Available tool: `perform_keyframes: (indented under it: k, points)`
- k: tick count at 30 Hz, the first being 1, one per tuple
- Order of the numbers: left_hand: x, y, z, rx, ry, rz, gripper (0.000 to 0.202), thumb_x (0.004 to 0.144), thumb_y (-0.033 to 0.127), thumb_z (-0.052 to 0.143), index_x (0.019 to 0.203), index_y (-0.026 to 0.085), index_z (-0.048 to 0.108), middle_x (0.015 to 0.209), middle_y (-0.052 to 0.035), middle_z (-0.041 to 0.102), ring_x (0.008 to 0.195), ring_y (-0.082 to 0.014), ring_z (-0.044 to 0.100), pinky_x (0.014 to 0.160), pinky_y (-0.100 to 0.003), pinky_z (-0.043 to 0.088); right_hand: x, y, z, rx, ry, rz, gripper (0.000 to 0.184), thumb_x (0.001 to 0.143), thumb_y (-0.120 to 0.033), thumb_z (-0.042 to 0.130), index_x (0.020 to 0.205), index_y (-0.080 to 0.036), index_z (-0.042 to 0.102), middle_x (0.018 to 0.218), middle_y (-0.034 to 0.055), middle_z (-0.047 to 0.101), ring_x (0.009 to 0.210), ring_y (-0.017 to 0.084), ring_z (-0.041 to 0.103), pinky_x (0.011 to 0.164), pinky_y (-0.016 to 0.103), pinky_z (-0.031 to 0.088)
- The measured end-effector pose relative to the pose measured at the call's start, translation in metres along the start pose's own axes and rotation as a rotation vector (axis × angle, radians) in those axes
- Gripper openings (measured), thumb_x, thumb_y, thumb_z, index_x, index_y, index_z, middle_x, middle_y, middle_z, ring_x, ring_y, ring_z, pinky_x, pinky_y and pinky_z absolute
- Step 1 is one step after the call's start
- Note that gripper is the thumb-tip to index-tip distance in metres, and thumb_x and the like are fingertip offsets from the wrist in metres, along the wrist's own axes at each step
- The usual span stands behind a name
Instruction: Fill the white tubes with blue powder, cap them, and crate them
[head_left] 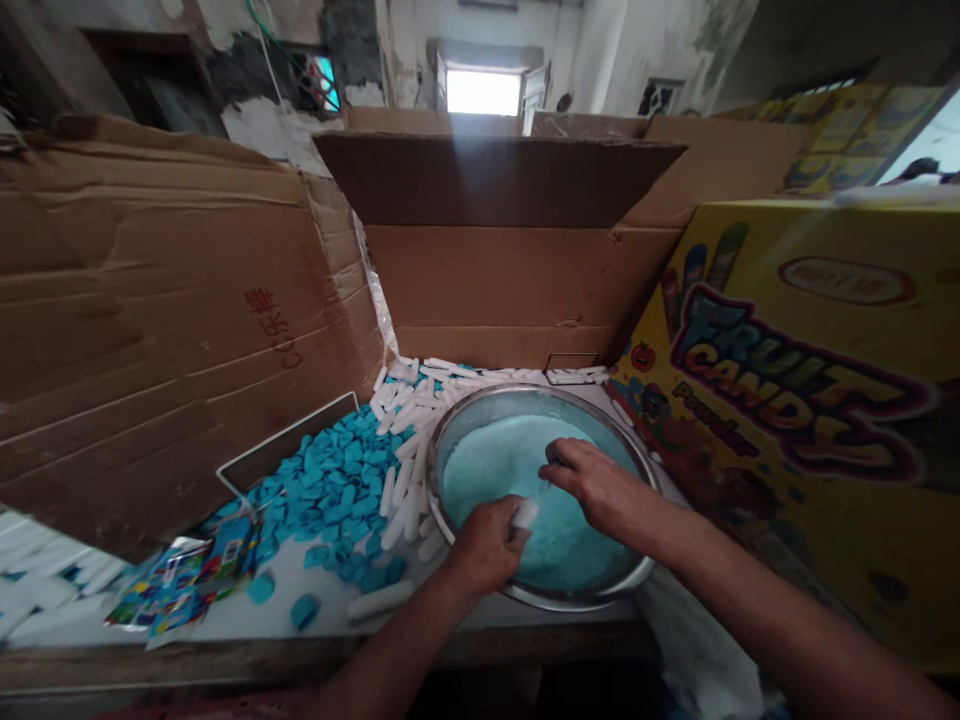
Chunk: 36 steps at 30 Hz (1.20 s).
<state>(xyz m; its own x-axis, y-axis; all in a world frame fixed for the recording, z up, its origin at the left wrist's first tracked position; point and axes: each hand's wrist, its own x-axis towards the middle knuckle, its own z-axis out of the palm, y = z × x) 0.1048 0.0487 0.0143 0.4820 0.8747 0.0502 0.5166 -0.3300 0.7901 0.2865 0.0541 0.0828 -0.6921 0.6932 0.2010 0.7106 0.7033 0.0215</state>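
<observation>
A round steel bowl (pixel 651 465) holds pale blue powder (pixel 480 455). Over the powder, my left hand (pixel 491 545) is closed around a short white plastic tube (pixel 526 514), its end pointing up and to the right. My right hand (pixel 596 485) is also above the powder, a little farther back, with its fingers pinched together. Whatever sits in that pinch is small and blurred, so I cannot make it out. Left of the bowl lie many white tubes (pixel 405 490) and a heap of blue caps (pixel 330 490).
Cardboard walls stand at the left (pixel 172 330) and the back (pixel 495 280). On the right is a yellow fruit candy box (pixel 787 400). Colourful wrappers (pixel 184 590) lie near the table's front edge (pixel 187 665). A whitish bag (pixel 697 635) hangs below the bowl's right side.
</observation>
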Motion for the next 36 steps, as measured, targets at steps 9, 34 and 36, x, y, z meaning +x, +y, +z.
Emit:
perform_keyframes:
  k: [9, 34, 36]
  points:
    - [0.0, 0.001, 0.0, 0.042, -0.003, 0.001, 0.019, 0.072, 0.017, 0.052, 0.089, 0.014, 0.06, 0.077, -0.0052, 0.064, 0.072, -0.0196, 0.056, 0.067, -0.028, 0.04, 0.0, -0.002, -0.001, 0.003, 0.006, 0.012, 0.028, 0.084, -0.006, 0.035, 0.09, -0.015, 0.061, 0.085, 0.0081, 0.049, 0.081, 0.02, 0.043, 0.074, 0.033, 0.036]
    - [0.014, -0.008, 0.0, -0.417, -0.128, -0.066, 0.043, 0.068, 0.006, 0.048, 0.11, 0.014, 0.05, 0.081, -0.0018, 0.06, 0.076, -0.0149, 0.055, 0.067, -0.024, 0.043, -0.036, 0.0, 0.067, 0.221, 0.103, 0.346, 0.046, 0.072, -0.007, 0.046, 0.115, -0.021, 0.054, 0.114, 0.0103, 0.053, 0.103, 0.023, 0.052, 0.086, 0.04, 0.044]
    - [0.015, -0.005, 0.004, -0.228, -0.051, -0.072, 0.025, 0.069, 0.009, 0.049, 0.092, 0.013, 0.057, 0.078, -0.0033, 0.06, 0.074, -0.0169, 0.055, 0.067, -0.026, 0.043, -0.03, -0.008, 0.075, 0.277, 0.132, 0.323, 0.048, 0.071, -0.003, 0.04, 0.115, -0.019, 0.053, 0.109, 0.0105, 0.056, 0.101, 0.021, 0.053, 0.087, 0.039, 0.045]
